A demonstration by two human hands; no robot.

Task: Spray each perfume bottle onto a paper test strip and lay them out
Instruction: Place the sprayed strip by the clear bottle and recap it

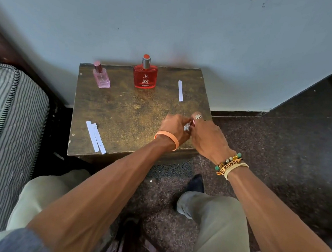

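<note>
1. Two perfume bottles stand at the surface's (126,106) far edge: pink bottle (101,78), red bottle (145,75).
2. Three paper strips lie flat: near-left pair (96,137), far-right strip (180,91).
3. My left hand (173,126) and right hand (208,137) meet, fingers curled; I cannot tell what they hold.

Orange wristband (167,139) left, beaded bracelets (229,163) right, khaki trousers (220,221)

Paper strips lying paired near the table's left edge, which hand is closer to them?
Left. The left hand is right of the paper strips; the right hand is farther right.
</note>
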